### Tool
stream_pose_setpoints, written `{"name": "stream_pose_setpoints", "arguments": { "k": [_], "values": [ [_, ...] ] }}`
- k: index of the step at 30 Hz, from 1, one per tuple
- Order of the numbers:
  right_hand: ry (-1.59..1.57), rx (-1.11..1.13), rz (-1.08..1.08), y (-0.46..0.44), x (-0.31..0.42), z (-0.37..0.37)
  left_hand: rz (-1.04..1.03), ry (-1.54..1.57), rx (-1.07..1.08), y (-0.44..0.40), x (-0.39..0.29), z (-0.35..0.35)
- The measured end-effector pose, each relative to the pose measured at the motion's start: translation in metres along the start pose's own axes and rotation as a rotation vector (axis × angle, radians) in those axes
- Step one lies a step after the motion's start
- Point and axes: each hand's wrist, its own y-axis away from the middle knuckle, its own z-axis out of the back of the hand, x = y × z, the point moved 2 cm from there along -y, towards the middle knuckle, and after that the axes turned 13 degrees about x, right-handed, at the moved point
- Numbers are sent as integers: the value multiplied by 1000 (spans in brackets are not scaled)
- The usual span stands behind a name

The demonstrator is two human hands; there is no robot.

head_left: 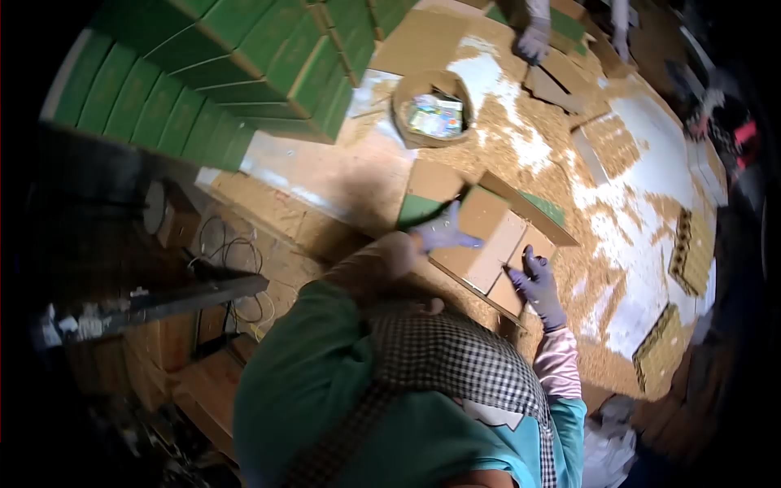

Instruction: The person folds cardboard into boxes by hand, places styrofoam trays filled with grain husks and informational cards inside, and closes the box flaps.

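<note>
A cardboard box (478,224) with brown and green sides lies before me on the table, its long side flap standing up along the far right. Two inner panels meet across its top with a narrow dark gap between them. My left hand (446,231), in a pale purple glove, rests on the left part of the box with fingers stretched and thumb apart. On the right panel, my gloved right hand (538,291) touches the cardboard near the gap, its fingers apart and slightly bent. Neither hand visibly grips anything.
Green boxes (183,102) are stacked at upper left. A round container (404,134) holds printed packets. Sawdust-like material (569,220) covers much of the table (647,276). Egg-tray-like pieces (657,351) lie at right. Another person's gloved hand (534,41) is at cardboard pieces (553,88) across the table.
</note>
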Motion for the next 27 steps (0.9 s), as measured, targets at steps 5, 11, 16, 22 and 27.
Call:
{"name": "stream_pose_setpoints", "arguments": {
  "k": [5, 11, 16, 22, 27],
  "values": [
    [329, -728, -23, 1, -85, -14, -25, -3, -82, 10, -4, 13],
    [-843, -196, 60, -6, 30, -54, -439, 167, -179, 74, 25, 48],
    [-1118, 223, 85, -102, 149, -137, -446, 855, -535, 215, 118, 145],
    [-762, 420, 285, -227, 217, -220, -10, 97, -967, 237, 307, 86],
    [15, -75, 368, -135, 106, -112, -324, -319, -266, 164, 113, 27]
  ]
}}
